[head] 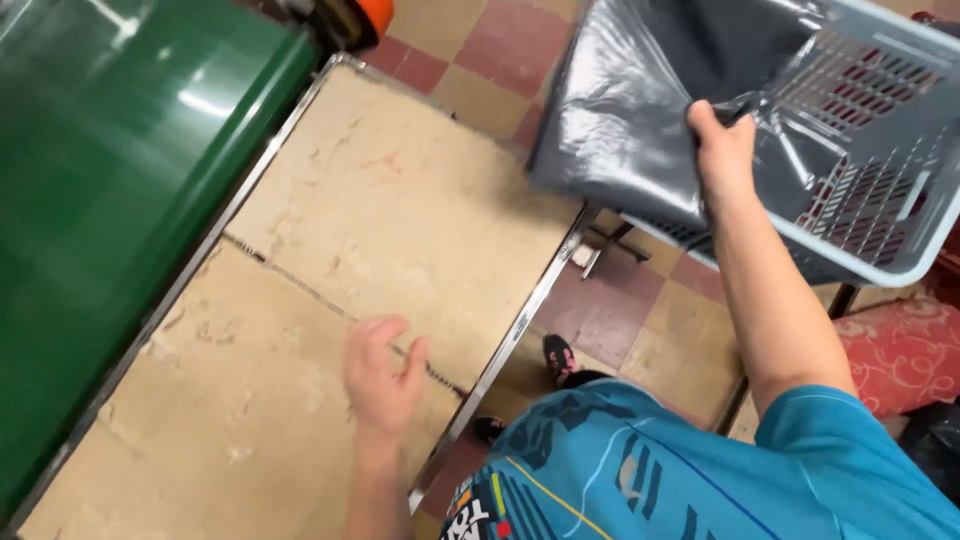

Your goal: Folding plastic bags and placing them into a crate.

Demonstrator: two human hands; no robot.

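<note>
My right hand (722, 145) is shut on the edge of a grey plastic bag (640, 90) that lies over the rim of a pale blue plastic basket (880, 150) at the upper right. My left hand (382, 375) hovers over the worn beige tabletop (380, 200), fingers loosely curled and holding nothing. The bag hangs partly over the near side of the basket, hiding its left wall.
A green conveyor belt (110, 170) runs along the left side of the table, edged by a metal strip (250, 190). An orange part (372, 14) sits at its far end. Below are red and tan floor tiles (640, 310), my shoes, and a red patterned cushion (905, 350).
</note>
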